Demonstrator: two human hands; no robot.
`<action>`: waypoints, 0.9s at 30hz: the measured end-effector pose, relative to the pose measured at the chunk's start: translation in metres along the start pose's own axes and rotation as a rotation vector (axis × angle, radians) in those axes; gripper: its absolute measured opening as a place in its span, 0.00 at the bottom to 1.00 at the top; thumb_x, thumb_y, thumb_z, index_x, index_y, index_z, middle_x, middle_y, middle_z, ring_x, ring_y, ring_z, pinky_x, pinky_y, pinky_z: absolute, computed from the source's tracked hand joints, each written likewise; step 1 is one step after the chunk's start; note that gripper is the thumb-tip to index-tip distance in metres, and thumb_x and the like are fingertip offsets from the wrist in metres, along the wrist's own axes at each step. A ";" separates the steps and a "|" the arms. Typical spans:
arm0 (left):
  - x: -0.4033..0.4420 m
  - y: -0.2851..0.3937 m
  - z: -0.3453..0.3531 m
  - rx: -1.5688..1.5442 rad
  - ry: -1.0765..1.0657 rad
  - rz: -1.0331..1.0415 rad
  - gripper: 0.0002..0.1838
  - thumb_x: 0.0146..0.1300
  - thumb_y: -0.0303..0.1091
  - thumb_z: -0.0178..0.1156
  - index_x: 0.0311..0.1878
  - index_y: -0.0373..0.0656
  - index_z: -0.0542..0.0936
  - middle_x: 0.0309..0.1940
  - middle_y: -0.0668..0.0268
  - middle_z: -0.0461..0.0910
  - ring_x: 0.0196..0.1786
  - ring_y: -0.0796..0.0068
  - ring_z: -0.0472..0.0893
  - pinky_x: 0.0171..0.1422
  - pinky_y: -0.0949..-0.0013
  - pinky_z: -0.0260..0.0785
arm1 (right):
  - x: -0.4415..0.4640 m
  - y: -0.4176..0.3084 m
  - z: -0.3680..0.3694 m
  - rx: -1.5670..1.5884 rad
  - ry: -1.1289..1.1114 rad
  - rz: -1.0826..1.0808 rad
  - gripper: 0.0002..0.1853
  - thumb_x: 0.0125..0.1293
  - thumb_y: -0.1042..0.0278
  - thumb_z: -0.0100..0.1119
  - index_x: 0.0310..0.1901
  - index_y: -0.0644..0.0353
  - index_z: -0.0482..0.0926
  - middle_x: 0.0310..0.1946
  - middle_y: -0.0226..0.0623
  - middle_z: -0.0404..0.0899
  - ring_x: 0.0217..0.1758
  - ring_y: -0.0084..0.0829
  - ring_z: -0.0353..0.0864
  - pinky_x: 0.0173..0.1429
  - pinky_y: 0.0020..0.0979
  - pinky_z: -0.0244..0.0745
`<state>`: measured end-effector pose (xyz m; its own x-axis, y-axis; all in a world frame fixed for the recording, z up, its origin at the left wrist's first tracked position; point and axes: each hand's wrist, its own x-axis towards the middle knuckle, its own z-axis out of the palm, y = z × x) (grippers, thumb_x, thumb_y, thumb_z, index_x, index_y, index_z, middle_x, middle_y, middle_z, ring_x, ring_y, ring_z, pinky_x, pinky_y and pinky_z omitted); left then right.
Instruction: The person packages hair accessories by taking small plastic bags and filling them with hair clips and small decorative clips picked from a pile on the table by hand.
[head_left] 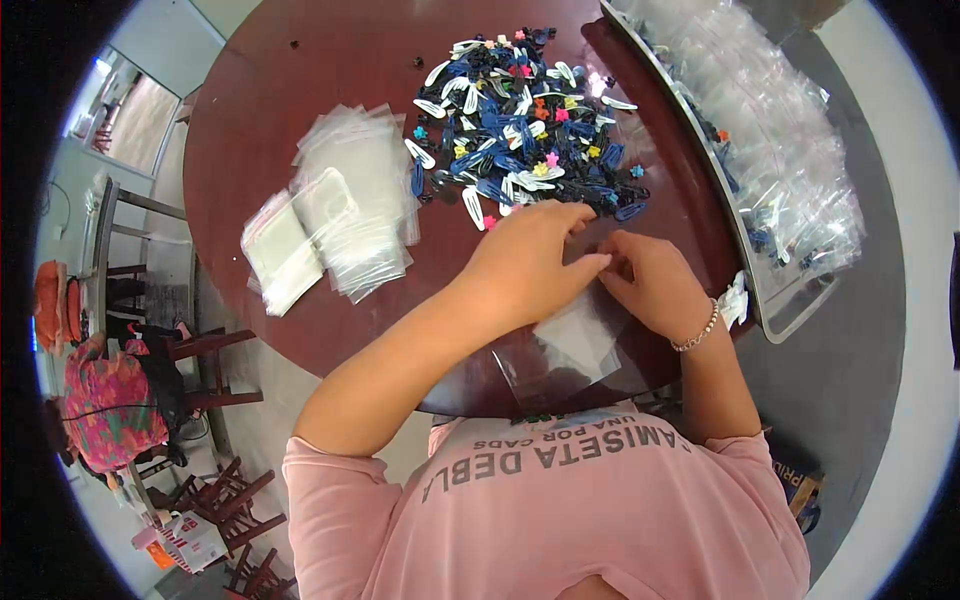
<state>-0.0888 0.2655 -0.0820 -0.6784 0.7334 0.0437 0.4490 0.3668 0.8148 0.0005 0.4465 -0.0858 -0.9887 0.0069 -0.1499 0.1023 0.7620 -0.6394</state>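
Note:
My left hand [530, 258] is at the near edge of a pile of hair clips [510, 130], its thumb held apart from its bent fingers. That thumb meets the fingertips of my right hand [655, 285], which wears a bracelet [698, 328]. The right fingers are pinched together, and anything between them is hidden. White, navy and black snap clips mix with small flower-shaped clips in pink, yellow, orange and blue. Below my hands, clear plastic bags [580, 340] lie at the table's near edge.
Left of the pile, a spread of clear bags [355, 200] lies beside a neater stack of bags [283, 255]. A metal tray [795, 318] on the right carries filled bags [770, 130]. White tissue [735, 300] sits against the tray. Everything rests on the round table [240, 110].

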 end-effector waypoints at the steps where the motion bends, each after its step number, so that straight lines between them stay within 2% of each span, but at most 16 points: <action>1: 0.001 -0.001 0.002 0.006 -0.006 0.012 0.26 0.58 0.39 0.68 0.57 0.37 0.77 0.47 0.55 0.82 0.48 0.64 0.83 0.51 0.65 0.76 | 0.000 0.004 0.002 -0.073 0.043 -0.038 0.11 0.55 0.77 0.65 0.40 0.65 0.77 0.36 0.44 0.76 0.37 0.42 0.80 0.43 0.35 0.75; 5: 0.001 -0.009 0.007 -0.066 -0.028 0.067 0.29 0.57 0.38 0.70 0.60 0.37 0.76 0.47 0.56 0.82 0.49 0.64 0.83 0.52 0.66 0.76 | 0.008 0.003 -0.005 -0.103 0.200 -0.208 0.06 0.57 0.79 0.61 0.36 0.64 0.76 0.36 0.43 0.76 0.40 0.42 0.79 0.46 0.34 0.74; 7: 0.001 -0.009 0.006 -0.102 0.027 0.075 0.27 0.56 0.37 0.70 0.57 0.36 0.77 0.45 0.57 0.83 0.47 0.69 0.84 0.53 0.66 0.76 | 0.018 -0.010 -0.017 -0.080 0.231 -0.294 0.06 0.57 0.79 0.61 0.36 0.64 0.76 0.37 0.42 0.77 0.41 0.42 0.79 0.47 0.34 0.74; 9: 0.001 -0.010 0.000 -0.243 -0.086 -0.117 0.19 0.59 0.34 0.68 0.52 0.36 0.81 0.41 0.59 0.85 0.43 0.74 0.84 0.52 0.68 0.76 | 0.028 -0.026 -0.027 -0.054 0.259 -0.376 0.06 0.57 0.79 0.62 0.36 0.63 0.76 0.37 0.42 0.77 0.43 0.42 0.79 0.49 0.33 0.74; 10: 0.001 -0.021 0.004 -0.341 -0.021 -0.054 0.14 0.62 0.35 0.64 0.42 0.31 0.83 0.35 0.58 0.86 0.35 0.63 0.85 0.44 0.67 0.76 | 0.034 -0.034 -0.029 -0.026 0.282 -0.387 0.07 0.57 0.79 0.62 0.37 0.63 0.76 0.40 0.41 0.77 0.45 0.41 0.79 0.50 0.33 0.74; 11: 0.002 -0.025 0.003 -0.338 -0.018 -0.051 0.14 0.62 0.35 0.64 0.42 0.31 0.83 0.35 0.58 0.86 0.35 0.63 0.85 0.44 0.67 0.76 | 0.041 -0.041 -0.030 0.001 0.304 -0.397 0.08 0.58 0.79 0.63 0.39 0.63 0.76 0.42 0.41 0.78 0.46 0.40 0.79 0.51 0.32 0.74; 12: 0.003 -0.028 0.001 -0.564 0.012 -0.108 0.13 0.65 0.33 0.62 0.42 0.31 0.83 0.35 0.59 0.86 0.36 0.68 0.85 0.44 0.68 0.76 | 0.049 -0.045 -0.028 0.051 0.404 -0.463 0.11 0.59 0.78 0.63 0.44 0.63 0.78 0.45 0.39 0.80 0.49 0.36 0.80 0.54 0.31 0.74; 13: 0.003 -0.029 -0.004 -0.790 0.042 -0.164 0.11 0.68 0.31 0.59 0.42 0.31 0.84 0.36 0.60 0.87 0.37 0.72 0.85 0.45 0.70 0.76 | 0.057 -0.050 -0.028 0.052 0.407 -0.467 0.11 0.59 0.78 0.63 0.44 0.63 0.78 0.45 0.39 0.80 0.49 0.36 0.80 0.54 0.31 0.74; 14: 0.005 -0.031 -0.012 -0.789 0.065 -0.182 0.11 0.70 0.30 0.57 0.42 0.31 0.85 0.35 0.62 0.86 0.38 0.77 0.83 0.45 0.72 0.76 | 0.065 -0.054 -0.029 0.026 0.520 -0.504 0.12 0.59 0.78 0.63 0.46 0.62 0.78 0.46 0.38 0.80 0.49 0.34 0.80 0.54 0.30 0.74; 15: 0.006 -0.032 -0.019 -0.784 0.068 -0.179 0.11 0.70 0.30 0.57 0.42 0.31 0.85 0.35 0.62 0.86 0.38 0.77 0.83 0.45 0.72 0.76 | 0.070 -0.058 -0.031 0.001 0.633 -0.539 0.14 0.59 0.78 0.63 0.48 0.62 0.79 0.46 0.37 0.81 0.49 0.32 0.81 0.54 0.30 0.74; 18: 0.009 -0.034 -0.034 -0.908 0.182 -0.262 0.11 0.68 0.31 0.62 0.45 0.32 0.85 0.36 0.61 0.86 0.38 0.79 0.84 0.43 0.77 0.75 | 0.076 -0.061 -0.030 0.100 0.598 -0.552 0.14 0.59 0.79 0.64 0.48 0.62 0.80 0.45 0.37 0.82 0.48 0.29 0.81 0.53 0.30 0.75; 21: 0.010 -0.038 -0.038 -0.840 0.206 -0.276 0.09 0.69 0.30 0.60 0.43 0.36 0.86 0.36 0.63 0.87 0.37 0.81 0.84 0.36 0.79 0.70 | 0.076 -0.059 -0.017 0.170 0.562 -0.552 0.14 0.58 0.79 0.65 0.47 0.62 0.81 0.43 0.39 0.82 0.48 0.32 0.81 0.54 0.32 0.75; 23: 0.010 -0.035 -0.040 -0.714 0.217 -0.274 0.09 0.68 0.30 0.61 0.43 0.35 0.86 0.35 0.64 0.87 0.36 0.82 0.82 0.38 0.78 0.71 | 0.080 -0.053 -0.010 -0.056 0.645 -0.659 0.15 0.57 0.78 0.66 0.47 0.61 0.81 0.43 0.41 0.82 0.48 0.38 0.81 0.54 0.35 0.75; 24: 0.010 -0.033 -0.039 -0.590 0.222 -0.272 0.09 0.66 0.30 0.63 0.44 0.34 0.86 0.34 0.65 0.87 0.35 0.83 0.81 0.40 0.78 0.73 | 0.081 -0.050 -0.009 -0.085 0.621 -0.683 0.16 0.56 0.77 0.66 0.48 0.61 0.82 0.44 0.43 0.82 0.46 0.43 0.79 0.53 0.38 0.75; 25: 0.009 -0.036 -0.036 -0.585 0.220 -0.279 0.09 0.66 0.30 0.63 0.44 0.34 0.86 0.34 0.65 0.87 0.35 0.83 0.81 0.40 0.78 0.73 | 0.080 -0.048 -0.008 -0.076 0.620 -0.679 0.16 0.56 0.77 0.66 0.48 0.61 0.82 0.44 0.43 0.82 0.46 0.43 0.79 0.53 0.38 0.75; 27: 0.009 -0.040 -0.030 -0.453 0.278 -0.112 0.08 0.65 0.29 0.63 0.42 0.36 0.86 0.31 0.64 0.87 0.34 0.85 0.80 0.38 0.76 0.72 | 0.079 -0.048 -0.008 -0.161 0.552 -0.668 0.18 0.55 0.76 0.67 0.49 0.61 0.81 0.42 0.41 0.81 0.44 0.43 0.79 0.50 0.38 0.74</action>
<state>-0.1301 0.2401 -0.0969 -0.8636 0.5023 0.0432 0.1108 0.1054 0.9882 -0.0830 0.4159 -0.0605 -0.7527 -0.1923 0.6297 -0.4914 0.8006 -0.3429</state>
